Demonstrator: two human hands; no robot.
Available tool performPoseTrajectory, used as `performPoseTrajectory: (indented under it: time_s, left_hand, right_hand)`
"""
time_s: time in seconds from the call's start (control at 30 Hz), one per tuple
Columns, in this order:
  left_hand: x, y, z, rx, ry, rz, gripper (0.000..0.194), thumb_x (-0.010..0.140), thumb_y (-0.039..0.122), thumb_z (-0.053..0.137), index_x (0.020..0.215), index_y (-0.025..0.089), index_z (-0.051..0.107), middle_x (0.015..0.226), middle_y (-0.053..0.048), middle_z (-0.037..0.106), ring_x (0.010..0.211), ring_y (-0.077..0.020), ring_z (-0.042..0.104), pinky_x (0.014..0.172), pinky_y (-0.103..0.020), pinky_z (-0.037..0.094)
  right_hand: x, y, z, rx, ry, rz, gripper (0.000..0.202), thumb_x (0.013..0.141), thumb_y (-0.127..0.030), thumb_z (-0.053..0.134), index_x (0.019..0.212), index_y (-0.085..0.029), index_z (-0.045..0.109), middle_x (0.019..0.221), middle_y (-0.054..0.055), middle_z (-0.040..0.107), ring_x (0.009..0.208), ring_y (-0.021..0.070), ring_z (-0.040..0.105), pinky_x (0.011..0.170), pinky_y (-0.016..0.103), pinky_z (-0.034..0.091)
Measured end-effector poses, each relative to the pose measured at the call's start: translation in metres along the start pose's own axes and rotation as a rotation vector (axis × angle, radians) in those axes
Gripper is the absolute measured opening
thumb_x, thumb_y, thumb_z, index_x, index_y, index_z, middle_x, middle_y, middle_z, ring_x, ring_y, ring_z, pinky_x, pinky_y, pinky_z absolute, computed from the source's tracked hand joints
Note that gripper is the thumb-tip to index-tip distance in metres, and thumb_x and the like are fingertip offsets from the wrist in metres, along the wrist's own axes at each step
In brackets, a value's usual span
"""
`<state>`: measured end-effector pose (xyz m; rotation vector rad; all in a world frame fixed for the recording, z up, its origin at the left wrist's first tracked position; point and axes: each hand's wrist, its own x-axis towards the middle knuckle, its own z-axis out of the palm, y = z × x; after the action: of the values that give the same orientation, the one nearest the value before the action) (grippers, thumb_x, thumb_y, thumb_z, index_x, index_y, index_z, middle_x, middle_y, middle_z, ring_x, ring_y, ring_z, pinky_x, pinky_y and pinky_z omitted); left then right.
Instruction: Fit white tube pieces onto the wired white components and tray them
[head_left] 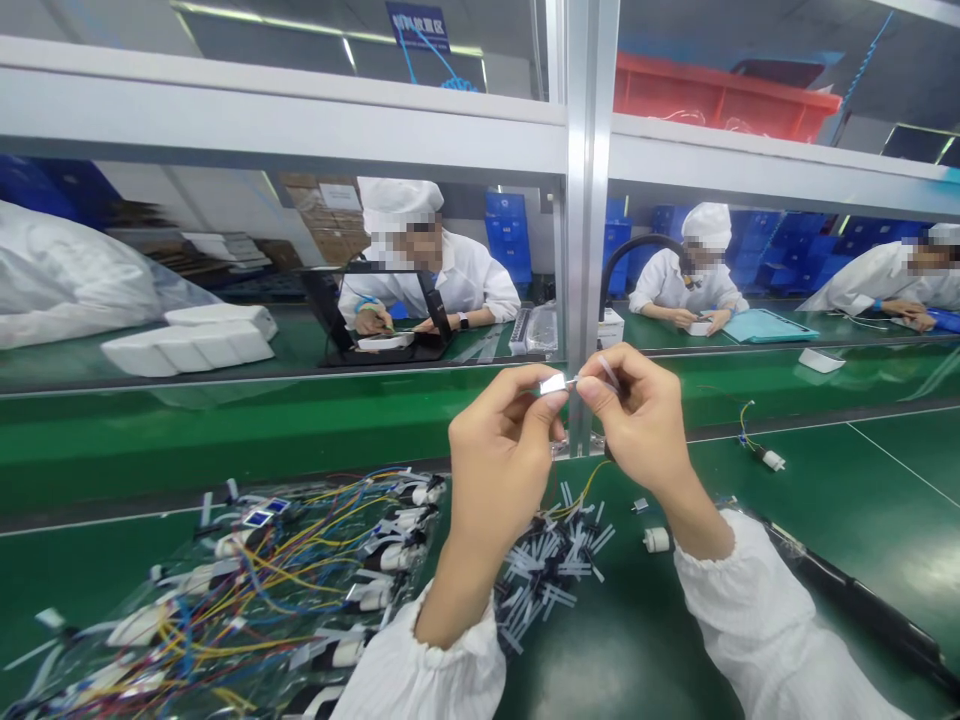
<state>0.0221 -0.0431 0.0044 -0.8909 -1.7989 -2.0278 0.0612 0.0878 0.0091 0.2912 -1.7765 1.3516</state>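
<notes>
While the left hand [501, 445] clamps a small silvery block [553, 384], the right hand [634, 415] pinches its thin stem [571, 382].
From where I stand, the block is raised above the desk [630, 640], apparently unfinished. Wired assemblies [397, 556] at left look done; heaped pale strips [559, 575] and a loose white cylinder [657, 540] presumably remain.

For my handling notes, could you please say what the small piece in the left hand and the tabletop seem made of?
Small piece: perhaps polished metal, though glossy plastic is possible; its face shines bright white.
Tabletop: probably smooth, semi-gloss rubber or plastic; its green surface reflects softly.
</notes>
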Motion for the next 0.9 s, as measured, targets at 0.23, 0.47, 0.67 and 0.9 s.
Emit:
performPoseTrajectory:
  time_s: [0.23,0.47,0.67,0.9]
  left_hand:
    - [0.001,0.005,0.0,-0.012,0.009,0.009,0.005,0.089,0.016,0.069,0.093,0.019,0.071,0.059,0.004,0.06,0.051,-0.0094,0.056,0.046,-0.017,0.042]
    - [0.0,0.003,0.002,-0.032,0.032,0.019,0.006,0.087,0.015,0.07,0.093,0.018,0.071,0.061,0.004,0.062,0.051,-0.0095,0.057,0.047,-0.018,0.043]
    - [-0.001,-0.006,0.0,-0.046,-0.002,0.026,0.007,0.09,0.015,0.067,0.094,0.018,0.072,0.062,0.004,0.061,0.053,-0.0095,0.056,0.049,-0.018,0.043]
    - [-0.001,-0.011,-0.002,0.018,-0.057,0.115,0.013,0.09,0.009,0.061,0.091,0.019,0.069,0.07,0.004,0.063,0.059,-0.0088,0.056,0.056,-0.02,0.045]
  right_hand:
    - [-0.001,0.001,0.001,0.002,-0.008,0.032,0.012,0.091,-0.025,0.067,0.081,-0.021,0.063,0.078,0.0,0.059,0.069,0.0146,0.051,0.063,0.03,0.04]
    - [-0.002,0.0,0.001,0.011,-0.008,0.025,0.011,0.09,-0.024,0.067,0.081,-0.019,0.064,0.075,-0.001,0.058,0.067,0.014,0.051,0.063,0.029,0.04]
    - [-0.003,0.004,0.002,-0.054,0.016,0.011,0.008,0.089,-0.019,0.067,0.081,-0.018,0.065,0.075,-0.001,0.061,0.068,0.0139,0.053,0.063,0.029,0.041]
    - [-0.007,0.005,0.005,-0.153,0.06,-0.065,0.013,0.088,-0.011,0.064,0.078,-0.019,0.064,0.077,-0.001,0.06,0.07,0.0137,0.054,0.066,0.028,0.041]
